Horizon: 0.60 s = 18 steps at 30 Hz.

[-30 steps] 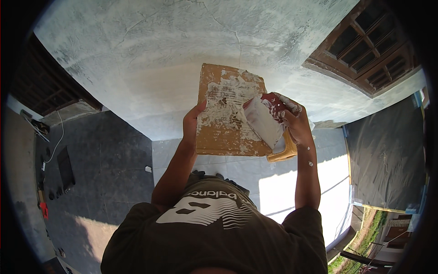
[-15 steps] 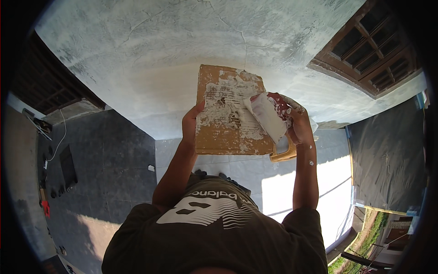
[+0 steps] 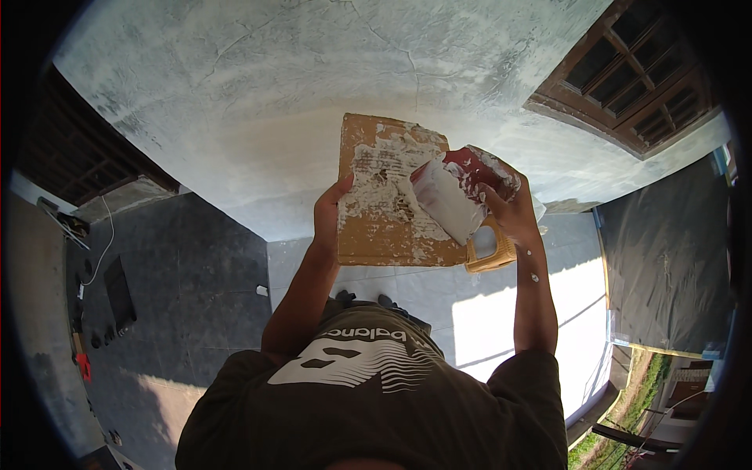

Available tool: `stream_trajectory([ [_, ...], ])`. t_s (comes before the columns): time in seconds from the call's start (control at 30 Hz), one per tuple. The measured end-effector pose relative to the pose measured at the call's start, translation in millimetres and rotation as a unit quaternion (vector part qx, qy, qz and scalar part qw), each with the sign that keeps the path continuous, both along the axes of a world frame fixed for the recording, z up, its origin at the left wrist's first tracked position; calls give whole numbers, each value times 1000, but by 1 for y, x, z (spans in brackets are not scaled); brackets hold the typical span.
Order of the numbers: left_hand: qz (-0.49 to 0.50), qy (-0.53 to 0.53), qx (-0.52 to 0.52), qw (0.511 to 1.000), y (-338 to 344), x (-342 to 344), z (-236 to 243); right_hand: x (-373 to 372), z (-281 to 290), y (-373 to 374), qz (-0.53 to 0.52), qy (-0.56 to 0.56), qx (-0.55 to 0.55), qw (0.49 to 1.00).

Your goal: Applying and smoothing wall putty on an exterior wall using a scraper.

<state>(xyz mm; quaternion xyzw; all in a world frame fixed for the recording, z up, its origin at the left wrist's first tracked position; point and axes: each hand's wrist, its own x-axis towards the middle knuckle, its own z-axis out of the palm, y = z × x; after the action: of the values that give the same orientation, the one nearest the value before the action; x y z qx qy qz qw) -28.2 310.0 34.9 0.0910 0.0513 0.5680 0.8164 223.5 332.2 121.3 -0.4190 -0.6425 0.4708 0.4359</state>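
My left hand (image 3: 330, 207) grips the left edge of a brown cardboard sheet (image 3: 368, 244), its thumb on the upper face. White putty (image 3: 384, 157) is smeared in ridged streaks over the sheet's middle. In my right hand (image 3: 513, 211) is a dark red putty spreader (image 3: 468, 164), a thick white layer coating its face. The spreader's left edge lies over the right part of the cardboard; whether it presses on the sheet I cannot tell. Bits of putty stick to my right hand and forearm.
A pale plastered wall (image 3: 258, 157) rises in front, with a brown-framed window (image 3: 627, 86) at right. Below my right hand stands a tan plastic stool or chair (image 3: 501, 260). Dark sheeting (image 3: 666, 266) hangs at right. Several items lie on the dark floor (image 3: 204, 266) at left.
My right hand has turned the spreader, so more of its red back shows. The spreader's edge has shifted slightly left over the cardboard. My left hand and the sheet stay nearly still.
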Motion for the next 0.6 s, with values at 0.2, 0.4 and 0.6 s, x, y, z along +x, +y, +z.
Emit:
stream_trajectory([
  [0.2,3,27,-16,999,0,-2,2,-9,15,-7,21,-139,51,989],
  [0.4,5,36,-9,999,5,-7,1,-19,-10,2,-6,14,-59,998],
  [0.6,10,61,-19,998,9,-6,-3,-19,-33,12,4,221,-253,942],
])
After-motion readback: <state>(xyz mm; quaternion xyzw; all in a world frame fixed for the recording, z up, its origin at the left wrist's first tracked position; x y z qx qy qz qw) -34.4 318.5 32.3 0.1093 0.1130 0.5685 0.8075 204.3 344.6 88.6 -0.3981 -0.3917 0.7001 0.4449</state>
